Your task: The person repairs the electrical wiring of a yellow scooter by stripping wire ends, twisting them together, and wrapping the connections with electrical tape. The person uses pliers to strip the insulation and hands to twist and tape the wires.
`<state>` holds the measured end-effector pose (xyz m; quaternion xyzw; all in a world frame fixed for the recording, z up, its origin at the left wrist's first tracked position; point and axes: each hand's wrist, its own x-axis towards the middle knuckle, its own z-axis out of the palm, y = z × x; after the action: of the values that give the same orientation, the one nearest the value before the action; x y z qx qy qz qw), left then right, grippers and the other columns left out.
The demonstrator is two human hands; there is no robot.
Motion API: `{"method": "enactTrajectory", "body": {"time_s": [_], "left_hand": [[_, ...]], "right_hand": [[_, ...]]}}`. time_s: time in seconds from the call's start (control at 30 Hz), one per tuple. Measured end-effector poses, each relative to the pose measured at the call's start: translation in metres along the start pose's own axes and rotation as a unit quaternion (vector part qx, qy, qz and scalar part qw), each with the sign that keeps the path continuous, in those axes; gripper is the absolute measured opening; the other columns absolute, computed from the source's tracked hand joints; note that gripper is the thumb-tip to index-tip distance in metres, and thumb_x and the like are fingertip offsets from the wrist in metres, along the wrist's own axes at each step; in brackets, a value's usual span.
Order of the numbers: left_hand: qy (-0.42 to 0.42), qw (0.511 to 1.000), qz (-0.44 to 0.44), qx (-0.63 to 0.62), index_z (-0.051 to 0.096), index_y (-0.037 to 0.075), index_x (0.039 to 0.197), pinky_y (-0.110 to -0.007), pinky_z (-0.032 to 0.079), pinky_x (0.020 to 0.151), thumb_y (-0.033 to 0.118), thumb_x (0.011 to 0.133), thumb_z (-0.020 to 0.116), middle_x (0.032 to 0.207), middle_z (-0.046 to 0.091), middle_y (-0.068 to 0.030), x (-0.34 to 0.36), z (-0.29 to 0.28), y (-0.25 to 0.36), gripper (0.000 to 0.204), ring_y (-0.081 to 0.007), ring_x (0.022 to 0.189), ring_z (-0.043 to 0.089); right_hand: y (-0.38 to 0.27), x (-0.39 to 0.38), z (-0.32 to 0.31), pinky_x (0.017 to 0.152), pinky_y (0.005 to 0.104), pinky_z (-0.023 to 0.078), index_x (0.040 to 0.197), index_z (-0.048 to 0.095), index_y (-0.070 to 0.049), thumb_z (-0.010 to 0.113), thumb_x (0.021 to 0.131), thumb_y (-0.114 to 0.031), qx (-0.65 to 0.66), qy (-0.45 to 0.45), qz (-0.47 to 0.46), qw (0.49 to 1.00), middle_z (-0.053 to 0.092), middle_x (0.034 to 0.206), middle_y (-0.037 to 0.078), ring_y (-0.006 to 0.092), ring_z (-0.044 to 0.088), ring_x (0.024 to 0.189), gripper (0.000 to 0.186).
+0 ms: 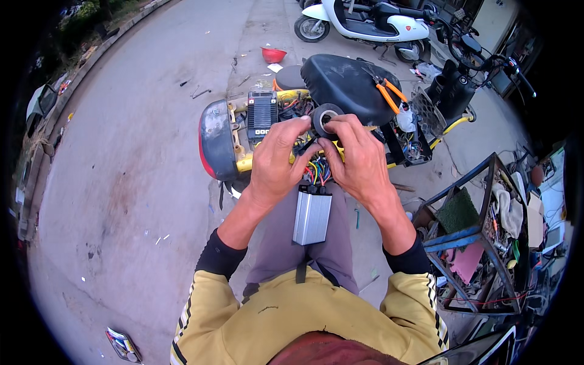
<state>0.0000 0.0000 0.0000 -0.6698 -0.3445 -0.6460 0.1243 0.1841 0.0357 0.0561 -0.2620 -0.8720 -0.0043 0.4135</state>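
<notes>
Head view: a roll of black tape [317,123] is held up between the two hands, above a bundle of coloured wires [316,172]. The roll is gripped by the curled fingers of the right hand [363,163]. By the left hand [275,157], thumb and forefinger are brought close to the roll's near side; whether anything is pinched there cannot be told. The thumb tips are set nearly together. The upper part of the wires is hidden by the hands, and their lower ends are led into a silver finned box [312,219], which is rested on the lap over the grey trousers [272,249].

Just beyond, a yellow frame [244,165] is partly covered by the hands. A black finned unit [263,111] is set on it, beside a dark tail cover [217,135] edged in red. Much of the frame's far side is blocked by a black seat [340,85], on which orange-handled pliers [389,94] are laid.

Farther off, a red bowl-shaped object [274,55] is left on the pavement [134,121], and a white scooter [371,30] is parked. To the right, a metal rack [453,239] is crowded with tools and scraps, a green mat-like piece [456,212] among them.
</notes>
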Motion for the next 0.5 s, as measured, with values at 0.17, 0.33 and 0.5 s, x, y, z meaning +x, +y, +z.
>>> {"method": "enactTrajectory", "body": {"time_s": [0.17, 0.33, 0.5], "left_hand": [[-0.027, 0.993, 0.045, 0.105, 0.077, -0.001, 0.115, -0.038, 0.058, 0.072, -0.008, 0.079, 0.087, 0.108, 0.072, -0.0129, 0.014, -0.007, 0.011, 0.038, -0.0290, 0.088, 0.071], [-0.036, 0.982, 0.087, 0.164, 0.077, -0.002, 0.111, -0.039, 0.054, 0.064, -0.008, 0.080, 0.083, 0.097, 0.070, -0.0123, 0.014, -0.012, 0.022, 0.032, -0.0283, 0.079, 0.069], [-0.083, 0.984, 0.069, 0.143, 0.069, -0.002, 0.109, -0.042, 0.055, 0.069, -0.001, 0.079, 0.080, 0.100, 0.064, -0.0121, 0.024, -0.009, 0.024, 0.032, -0.0304, 0.083, 0.066]], "right_hand": [[-0.003, 0.006, -0.005, 0.078, 0.0454, 0.062, 0.115, 0.066, -0.002, 0.082, 0.092, -0.008, -0.027, 0.013, -0.043, 0.999, 0.068, 0.115, 0.012, 0.0343, 0.074, 0.098, 0.029], [-0.007, 0.007, -0.009, 0.077, 0.0446, 0.062, 0.113, 0.067, -0.003, 0.082, 0.089, -0.008, 0.001, 0.012, -0.017, 1.000, 0.069, 0.113, 0.011, 0.0337, 0.074, 0.096, 0.028], [-0.005, 0.013, -0.010, 0.072, 0.0424, 0.060, 0.104, 0.067, -0.002, 0.080, 0.085, -0.006, 0.030, 0.030, -0.010, 0.999, 0.071, 0.104, 0.011, 0.0339, 0.073, 0.086, 0.024]]}}
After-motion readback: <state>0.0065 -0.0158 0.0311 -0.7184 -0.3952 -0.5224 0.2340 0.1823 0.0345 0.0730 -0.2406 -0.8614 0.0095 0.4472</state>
